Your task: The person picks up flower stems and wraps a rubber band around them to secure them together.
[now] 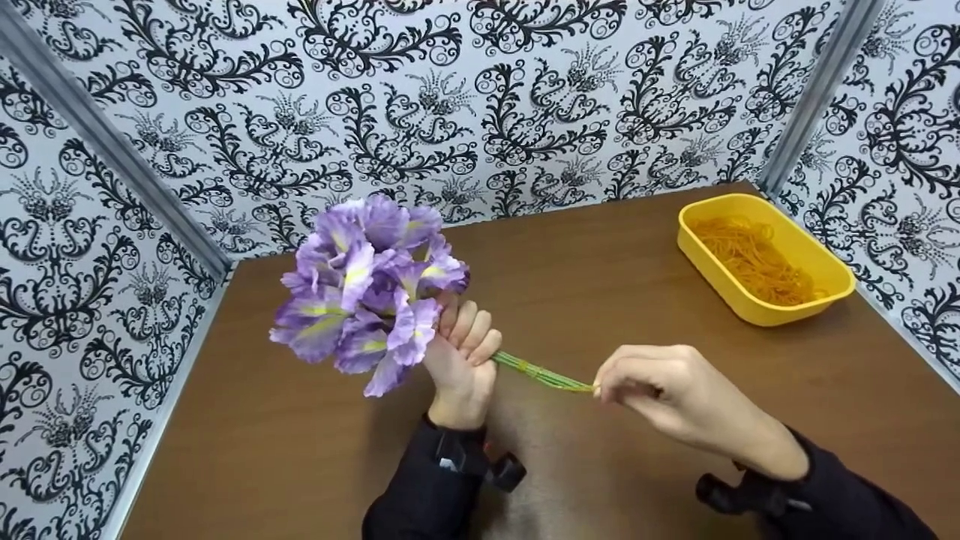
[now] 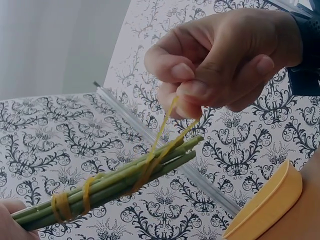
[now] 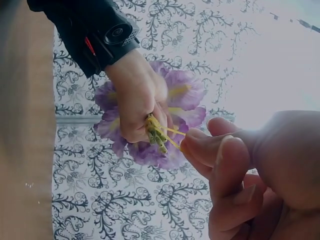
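A bunch of purple artificial flowers (image 1: 367,292) with yellow streaks is held up over the table. My left hand (image 1: 465,360) grips its green stems (image 2: 115,185) just below the blooms. The stem ends point to the right. With thumb and fingertips, my right hand (image 1: 675,390) pinches a yellow rubber band (image 2: 164,131) and stretches it out past the cut stem ends. The band's other end is looped around the stems. More turns of rubber band (image 2: 61,206) wrap the stems closer to my left hand.
A yellow tub (image 1: 765,315) with a heap of rubber bands (image 1: 750,259) stands at the back right of the brown wooden table (image 1: 585,292). Walls with black-and-white scroll patterns (image 1: 480,112) enclose the back and both sides.
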The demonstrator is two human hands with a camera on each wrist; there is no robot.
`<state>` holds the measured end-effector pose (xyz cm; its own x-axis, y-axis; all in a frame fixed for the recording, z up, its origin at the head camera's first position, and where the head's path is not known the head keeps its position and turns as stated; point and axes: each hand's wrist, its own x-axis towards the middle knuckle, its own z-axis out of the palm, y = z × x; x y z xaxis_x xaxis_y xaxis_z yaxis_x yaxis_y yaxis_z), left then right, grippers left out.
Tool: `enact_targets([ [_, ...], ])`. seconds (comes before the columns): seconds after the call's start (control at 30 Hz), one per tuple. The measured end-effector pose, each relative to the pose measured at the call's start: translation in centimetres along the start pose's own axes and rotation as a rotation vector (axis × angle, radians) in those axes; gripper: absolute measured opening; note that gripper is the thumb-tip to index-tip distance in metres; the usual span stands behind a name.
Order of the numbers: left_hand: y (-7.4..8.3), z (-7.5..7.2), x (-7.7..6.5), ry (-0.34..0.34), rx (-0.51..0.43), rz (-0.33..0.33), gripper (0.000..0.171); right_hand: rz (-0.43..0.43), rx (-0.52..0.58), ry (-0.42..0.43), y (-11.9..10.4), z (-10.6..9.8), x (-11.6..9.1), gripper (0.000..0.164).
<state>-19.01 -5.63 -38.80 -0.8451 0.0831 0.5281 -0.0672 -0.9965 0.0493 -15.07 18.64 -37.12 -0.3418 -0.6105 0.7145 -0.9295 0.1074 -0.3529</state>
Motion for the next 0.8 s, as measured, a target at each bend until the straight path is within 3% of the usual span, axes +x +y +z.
enact_targets([
  [0.23,0.08,-0.05,0.05,0.013,-0.007,-0.025,0.045,0.015,-0.016,-0.020,0.38,0.20,-0.14,0.037],
  [0.57,0.09,-0.06,0.15,0.124,0.044,0.010,0.044,0.002,0.000,-0.024,0.07,0.39,-0.12,0.037],
  [0.8,-0.40,0.36,-0.32,0.193,0.141,0.006,0.047,-0.001,0.016,0.010,-0.02,0.68,0.00,0.037],
])
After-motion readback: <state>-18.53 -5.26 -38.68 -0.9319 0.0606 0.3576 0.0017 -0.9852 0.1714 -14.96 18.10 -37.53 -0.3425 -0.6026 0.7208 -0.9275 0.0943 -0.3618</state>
